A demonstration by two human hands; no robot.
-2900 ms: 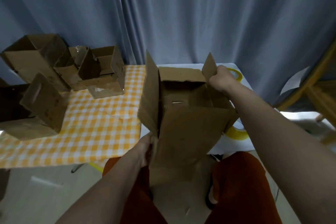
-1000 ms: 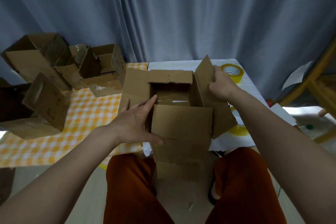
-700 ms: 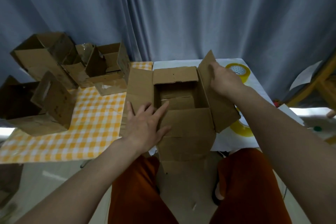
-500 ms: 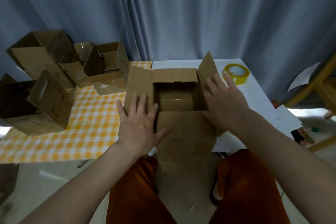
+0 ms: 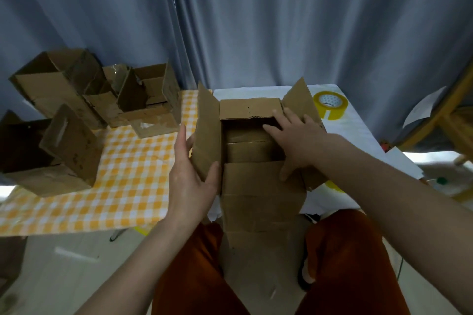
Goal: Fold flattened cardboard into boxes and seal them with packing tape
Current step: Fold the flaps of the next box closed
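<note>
Flap-folding step: left hand [image 5: 190,181] grips the box [image 5: 261,186] side flap, right hand [image 5: 294,140] presses flat inside; closing flaps looks next.

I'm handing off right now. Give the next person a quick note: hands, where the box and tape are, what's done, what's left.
Left hand: grips the left flap of the open box, holding it upright.
Right hand: fingers spread, pressing on the box's right rim and near flap.
Box sits at the table's near edge; all four top flaps are open and no tape shows on them.
Tape roll: on the white cloth, right of the box, untouched.
Done: several folded boxes stand on the checked cloth at left.
Left: fold the flaps shut, then tape the seam.
</note>
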